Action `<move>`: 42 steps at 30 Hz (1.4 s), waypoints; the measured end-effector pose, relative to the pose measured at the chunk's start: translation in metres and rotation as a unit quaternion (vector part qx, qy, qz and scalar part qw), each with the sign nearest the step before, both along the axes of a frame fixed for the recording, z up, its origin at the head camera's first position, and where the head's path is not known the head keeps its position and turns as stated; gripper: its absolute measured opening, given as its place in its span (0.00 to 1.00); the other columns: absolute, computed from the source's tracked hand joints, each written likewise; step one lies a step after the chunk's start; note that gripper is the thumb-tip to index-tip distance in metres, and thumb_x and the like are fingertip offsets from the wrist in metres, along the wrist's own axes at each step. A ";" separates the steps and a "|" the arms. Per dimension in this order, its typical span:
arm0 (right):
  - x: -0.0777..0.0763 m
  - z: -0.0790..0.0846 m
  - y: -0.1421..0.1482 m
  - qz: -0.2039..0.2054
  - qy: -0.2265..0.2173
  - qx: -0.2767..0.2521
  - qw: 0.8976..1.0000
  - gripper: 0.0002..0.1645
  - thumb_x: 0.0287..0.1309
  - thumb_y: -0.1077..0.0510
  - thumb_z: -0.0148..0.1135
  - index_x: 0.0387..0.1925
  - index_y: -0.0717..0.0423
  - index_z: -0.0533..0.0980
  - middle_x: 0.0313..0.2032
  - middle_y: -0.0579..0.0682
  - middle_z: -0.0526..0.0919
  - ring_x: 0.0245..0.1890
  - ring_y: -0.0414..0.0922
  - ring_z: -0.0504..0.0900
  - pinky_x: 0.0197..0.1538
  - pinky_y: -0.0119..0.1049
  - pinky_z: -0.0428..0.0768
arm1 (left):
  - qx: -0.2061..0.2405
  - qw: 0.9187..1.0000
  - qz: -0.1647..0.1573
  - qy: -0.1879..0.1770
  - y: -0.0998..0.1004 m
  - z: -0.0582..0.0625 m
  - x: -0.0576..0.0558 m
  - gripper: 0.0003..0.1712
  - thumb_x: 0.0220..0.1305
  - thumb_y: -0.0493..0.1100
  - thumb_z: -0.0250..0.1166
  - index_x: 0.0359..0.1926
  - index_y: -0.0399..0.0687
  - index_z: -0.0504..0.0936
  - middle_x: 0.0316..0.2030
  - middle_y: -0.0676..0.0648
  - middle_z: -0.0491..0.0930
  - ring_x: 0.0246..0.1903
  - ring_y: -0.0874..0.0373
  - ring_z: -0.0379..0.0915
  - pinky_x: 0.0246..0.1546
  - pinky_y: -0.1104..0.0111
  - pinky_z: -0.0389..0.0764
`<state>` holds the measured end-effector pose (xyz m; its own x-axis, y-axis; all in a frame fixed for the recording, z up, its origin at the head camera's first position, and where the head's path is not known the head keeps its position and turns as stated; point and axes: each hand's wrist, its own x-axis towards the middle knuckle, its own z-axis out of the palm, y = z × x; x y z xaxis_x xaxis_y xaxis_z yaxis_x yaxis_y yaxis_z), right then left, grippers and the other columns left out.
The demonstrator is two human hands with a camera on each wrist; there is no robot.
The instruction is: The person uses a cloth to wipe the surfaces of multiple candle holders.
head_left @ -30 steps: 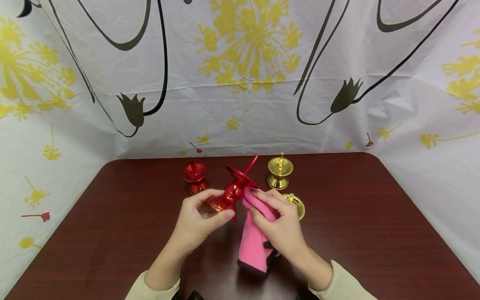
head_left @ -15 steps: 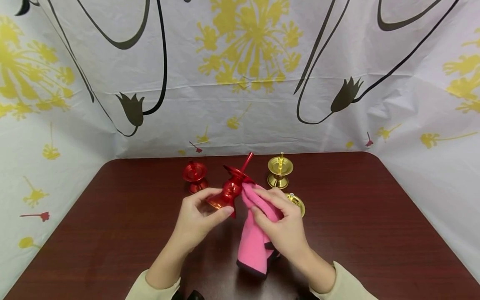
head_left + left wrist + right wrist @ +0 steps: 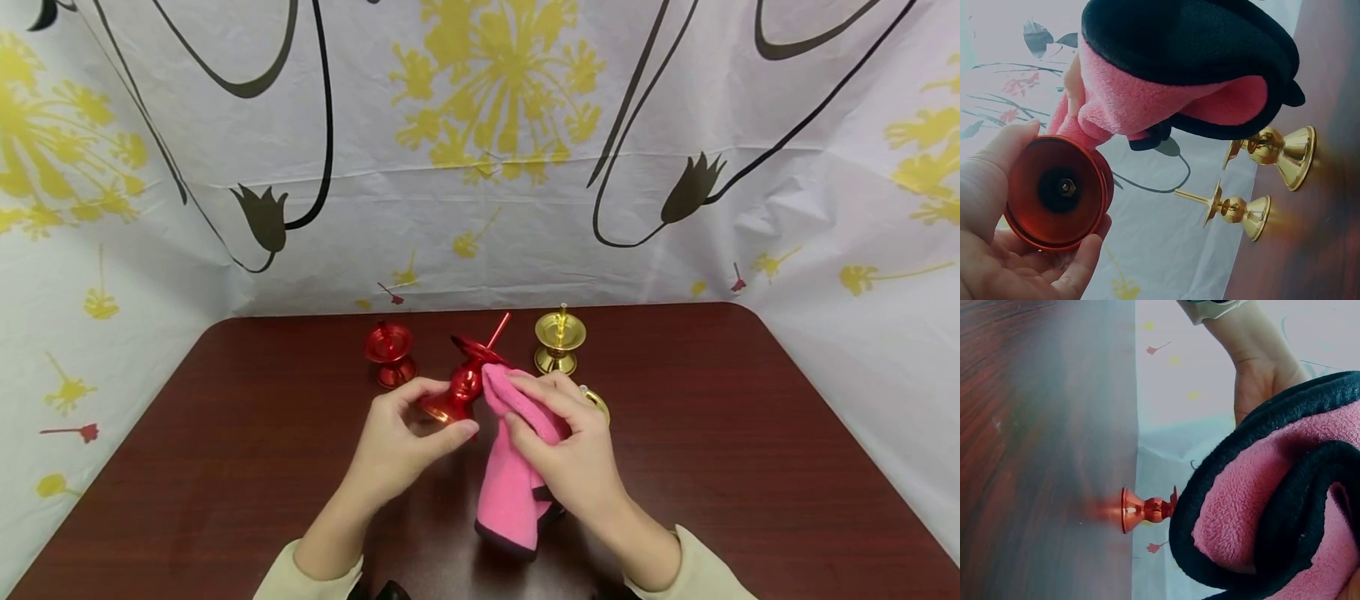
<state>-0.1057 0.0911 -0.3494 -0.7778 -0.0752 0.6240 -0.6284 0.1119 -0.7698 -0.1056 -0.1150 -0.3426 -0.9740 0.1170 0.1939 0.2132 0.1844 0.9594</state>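
My left hand point(image 3: 397, 442) grips a shiny red candlestick point(image 3: 467, 382) by its flared base, tilted so its spike points up and to the right. In the left wrist view the hollow underside of that base point(image 3: 1060, 194) faces the camera, with a nut at its centre. A pink cloth point(image 3: 510, 492) with black edging is pinched in my right hand point(image 3: 573, 442). Its bunched upper end lies against the candlestick just under the drip dish. In the right wrist view the hanging cloth point(image 3: 1241, 506) hides most of my right hand and the held candlestick.
Another red candlestick point(image 3: 390, 354) stands upright behind my left hand. Towards the back right stands a gold candlestick point(image 3: 559, 337); a second gold candlestick point(image 3: 596, 402) is partly hidden behind my right hand. A patterned white sheet point(image 3: 480, 225) rises behind the dark wooden table point(image 3: 712, 442).
The held red candlestick has shifted and turned slightly in my left hand. My right hand and the cloth have moved slightly, with the cloth still against the candlestick.
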 end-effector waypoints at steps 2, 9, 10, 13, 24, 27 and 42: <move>0.001 0.002 0.000 0.000 0.009 0.000 1.000 0.24 0.46 0.74 0.71 0.48 0.60 0.84 0.40 0.53 0.83 0.37 0.38 0.79 0.30 0.26 0.79 | -0.012 1.000 -0.001 0.005 0.001 0.000 0.000 0.22 0.52 0.39 0.76 0.49 0.41 0.83 0.42 0.40 0.85 0.34 0.62 0.84 0.41 0.70 0.86; 0.004 0.004 0.001 0.016 -0.004 0.005 1.000 0.25 0.48 0.73 0.71 0.51 0.58 0.83 0.40 0.52 0.83 0.39 0.38 0.79 0.31 0.26 0.80 | -0.058 0.998 0.001 0.037 0.007 -0.003 0.002 0.24 0.49 0.42 0.79 0.49 0.45 0.84 0.43 0.45 0.86 0.35 0.63 0.83 0.41 0.67 0.86; 0.005 0.004 0.001 0.015 -0.003 0.007 1.000 0.26 0.48 0.73 0.71 0.51 0.58 0.83 0.40 0.52 0.83 0.39 0.38 0.79 0.31 0.26 0.81 | -0.063 0.997 0.002 0.041 0.008 -0.003 0.002 0.25 0.49 0.43 0.79 0.49 0.45 0.84 0.43 0.46 0.86 0.36 0.63 0.83 0.41 0.67 0.86; 0.005 0.004 0.000 0.009 0.006 0.012 1.000 0.25 0.47 0.72 0.72 0.51 0.58 0.83 0.39 0.53 0.83 0.38 0.38 0.79 0.31 0.26 0.81 | -0.069 0.996 0.007 0.049 0.009 -0.004 0.003 0.24 0.49 0.44 0.79 0.48 0.47 0.84 0.43 0.48 0.86 0.37 0.62 0.83 0.42 0.70 0.85; 0.001 0.001 0.000 -0.003 0.010 0.017 1.000 0.25 0.47 0.72 0.72 0.50 0.58 0.84 0.40 0.53 0.84 0.38 0.37 0.79 0.31 0.26 0.80 | -0.040 0.998 0.024 0.052 0.006 0.001 0.004 0.23 0.49 0.39 0.78 0.49 0.43 0.84 0.41 0.44 0.85 0.36 0.62 0.83 0.41 0.70 0.86; -0.001 -0.001 0.000 -0.006 0.005 0.019 1.000 0.24 0.47 0.72 0.72 0.50 0.57 0.84 0.41 0.52 0.85 0.38 0.37 0.80 0.32 0.25 0.80 | -0.029 0.998 0.025 0.050 0.004 0.002 0.003 0.22 0.50 0.37 0.78 0.48 0.42 0.84 0.40 0.43 0.85 0.35 0.63 0.83 0.41 0.69 0.86; -0.008 -0.008 0.000 -0.016 -0.023 0.026 0.999 0.24 0.48 0.72 0.72 0.50 0.56 0.84 0.43 0.52 0.86 0.39 0.36 0.81 0.35 0.25 0.82 | -0.011 0.999 0.034 0.032 0.003 0.001 0.001 0.22 0.51 0.35 0.76 0.49 0.40 0.83 0.40 0.40 0.85 0.34 0.63 0.84 0.43 0.66 0.86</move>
<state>-0.1136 0.0914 -0.3576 -0.8079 -0.0822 0.5836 -0.5883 0.1722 -0.7901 -0.1043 -0.1115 -0.3412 -0.9655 0.0564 0.2543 0.2605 0.2204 0.9400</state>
